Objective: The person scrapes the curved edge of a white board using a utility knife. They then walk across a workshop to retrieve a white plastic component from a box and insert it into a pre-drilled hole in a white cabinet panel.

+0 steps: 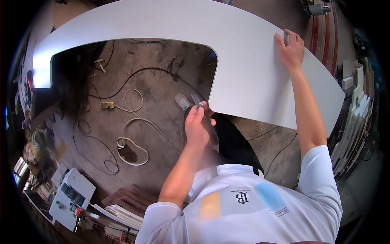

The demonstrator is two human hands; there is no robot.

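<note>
A large white curved panel (252, 61) spans the view in front of me, its inner cut-out facing me. My left hand (197, 127) is closed around a flat tool with a thin grey blade (196, 100), beside the corner of the panel's inner edge. The blade points up and away from me; its exact kind is unclear, and most of the grip is hidden by my fingers. Over at the panel's far right edge, my right hand (291, 52) grips the rim, fingers curled over it and thumb on the top face. A small dark patch between thumb and forefinger cannot be made out.
Black and pale cables (134, 120) loop over the concrete floor, with a yellow socket box (107, 105) among them. Stacked white boards (355, 118) stand at the right. A white machine table (71, 199) is at the lower left, near boards (130, 199). Red rails (327, 38) run along the far right.
</note>
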